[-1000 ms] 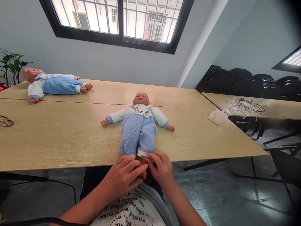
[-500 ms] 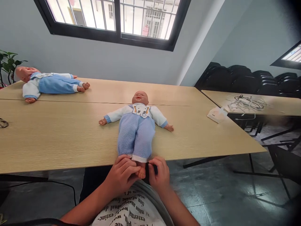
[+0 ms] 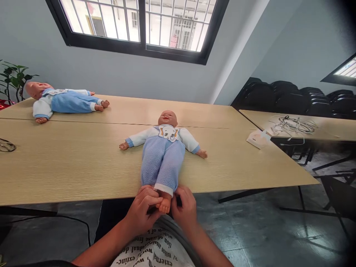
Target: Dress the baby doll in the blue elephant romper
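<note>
A baby doll (image 3: 163, 155) in light blue fleece trousers and white sleeves lies face up on the table, its feet toward me at the front edge. An elephant face patch (image 3: 168, 133) covers its chest. My left hand (image 3: 144, 207) is closed at the doll's lower leg, fingers at the trouser cuff and bare foot (image 3: 164, 205). On the other side, my right hand (image 3: 184, 207) is closed with thumb and fingertips at the white cuff (image 3: 164, 188). The exact grip is partly hidden by the fingers. One foot is mostly covered by my left hand.
A second doll (image 3: 73, 102) in similar clothes lies at the back left of the wooden table (image 3: 69, 159). Toward the right end stands a white tissue box (image 3: 258, 139). White cables (image 3: 296, 124) lie on another table. A chair (image 3: 339, 196) stands at the right.
The doll's near foot has turned and lowered slightly toward me. My right hand has moved inward against the cuff, while my left hand stays at the leg. The view has shifted slightly.
</note>
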`<state>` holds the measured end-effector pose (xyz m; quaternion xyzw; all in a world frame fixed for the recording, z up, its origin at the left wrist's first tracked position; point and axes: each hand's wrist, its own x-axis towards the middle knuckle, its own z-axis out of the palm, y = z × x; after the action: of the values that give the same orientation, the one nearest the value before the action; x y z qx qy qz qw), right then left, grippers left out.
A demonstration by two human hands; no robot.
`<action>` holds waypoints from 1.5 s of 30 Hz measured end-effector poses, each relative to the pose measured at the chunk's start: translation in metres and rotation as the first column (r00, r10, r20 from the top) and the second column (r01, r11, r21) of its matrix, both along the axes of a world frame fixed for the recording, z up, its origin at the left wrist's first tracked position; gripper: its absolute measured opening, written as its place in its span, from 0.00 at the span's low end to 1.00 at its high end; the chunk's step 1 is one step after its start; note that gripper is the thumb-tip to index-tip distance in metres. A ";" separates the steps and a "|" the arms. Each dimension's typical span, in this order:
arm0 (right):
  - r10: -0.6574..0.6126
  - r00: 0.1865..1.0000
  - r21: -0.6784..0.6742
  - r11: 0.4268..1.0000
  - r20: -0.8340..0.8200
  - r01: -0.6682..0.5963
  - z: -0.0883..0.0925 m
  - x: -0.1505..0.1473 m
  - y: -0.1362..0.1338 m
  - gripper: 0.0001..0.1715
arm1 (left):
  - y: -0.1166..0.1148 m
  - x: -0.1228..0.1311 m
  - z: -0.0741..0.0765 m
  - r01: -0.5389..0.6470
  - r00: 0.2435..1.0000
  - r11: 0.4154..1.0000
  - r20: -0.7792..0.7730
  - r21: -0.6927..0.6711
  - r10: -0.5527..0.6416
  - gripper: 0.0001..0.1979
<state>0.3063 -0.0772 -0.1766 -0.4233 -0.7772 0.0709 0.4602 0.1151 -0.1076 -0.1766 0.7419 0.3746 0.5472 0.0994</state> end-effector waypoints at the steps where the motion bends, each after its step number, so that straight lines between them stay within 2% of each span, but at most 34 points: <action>1: 0.029 1.000 -0.007 1.000 0.004 -0.029 -0.001 0.001 -0.003 0.09 | 0.000 -0.001 0.000 -0.007 1.000 1.000 -0.010 0.003 0.007 0.08; 4: 0.070 0.998 -0.025 0.997 0.001 -0.070 0.001 0.012 -0.002 0.08 | 0.001 -0.002 0.004 0.024 0.996 1.000 -0.083 0.020 -0.022 0.08; 6: 0.043 0.999 -0.024 0.999 -0.015 -0.044 0.011 0.024 0.012 0.07 | 0.004 -0.003 0.010 0.060 0.984 0.998 -0.171 0.028 -0.054 0.08; 8: -0.011 1.000 -0.014 1.000 0.006 0.011 0.024 0.037 0.040 0.06 | 0.006 -0.004 0.018 0.075 0.960 0.996 -0.274 0.039 -0.062 0.09; 11: -0.113 0.977 -0.001 0.993 0.180 0.115 0.041 0.051 0.097 0.06 | 0.010 -0.004 0.028 0.081 0.904 0.993 -0.426 0.084 -0.038 0.06; 14: -0.288 0.884 0.056 0.956 0.368 0.288 0.049 0.056 0.150 0.14 | 0.012 -0.002 0.033 0.079 0.858 0.990 -0.513 0.119 -0.007 0.03; 17: -0.342 0.797 0.098 0.935 0.497 0.340 0.050 0.058 0.181 0.09 | 0.013 0.001 0.032 0.079 0.853 0.989 -0.521 0.124 -0.003 0.01; 18: -0.332 0.783 0.099 0.938 0.526 0.332 0.050 0.059 0.186 0.07 | 0.013 0.002 0.032 0.078 0.858 0.990 -0.513 0.119 -0.006 0.01; 20: -0.317 0.775 0.098 0.943 0.547 0.317 0.048 0.065 0.191 0.08 | 0.014 0.003 0.030 0.075 0.873 0.992 -0.487 0.107 -0.013 0.02; 26: -0.298 0.821 0.095 0.953 0.487 0.289 0.038 0.096 0.187 0.09 | 0.007 0.004 0.022 0.029 0.895 0.998 -0.446 0.050 -0.003 0.02; 30: -0.357 0.799 0.130 0.932 0.483 0.337 0.033 0.109 0.185 0.08 | 0.005 0.005 0.020 0.033 0.900 0.998 -0.436 0.054 -0.006 0.02; 32: -0.399 0.770 0.147 0.914 0.498 0.379 0.034 0.109 0.184 0.08 | 0.006 0.005 0.022 0.049 0.892 0.996 -0.451 0.068 -0.013 0.02; 34: -0.418 0.773 0.144 0.905 0.477 0.400 0.037 0.103 0.184 0.09 | 0.008 0.006 0.024 0.066 0.885 0.995 -0.465 0.081 -0.021 0.02; 36: -0.383 0.825 0.112 0.922 0.417 0.371 0.043 0.094 0.190 0.12 | 0.010 0.008 0.026 0.080 0.881 0.993 -0.472 0.085 -0.031 0.02; 38: -0.291 0.884 0.058 0.955 0.365 0.290 0.054 0.081 0.203 0.14 | 0.010 0.008 0.029 0.096 0.876 0.993 -0.480 0.074 -0.048 0.04; 40: -0.178 0.906 -0.003 0.981 0.385 0.194 0.066 0.067 0.222 0.16 | 0.009 0.006 0.037 0.134 0.864 0.990 -0.494 0.035 -0.099 0.06; 43: -0.039 0.847 -0.084 0.992 0.531 0.098 0.080 0.047 0.252 0.18 | 0.012 -0.007 0.057 0.273 0.807 0.959 -0.522 -0.082 -0.274 0.13; 45: 0.004 0.803 -0.109 0.991 0.596 0.076 0.081 0.038 0.266 0.19 | 0.025 -0.023 0.070 0.347 0.775 0.931 -0.526 -0.111 -0.352 0.17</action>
<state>0.3441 0.1883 -0.0952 -0.4674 -0.8679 -0.0244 0.1667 0.0921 -0.0827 -0.1065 0.9210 0.2453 0.2880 0.0933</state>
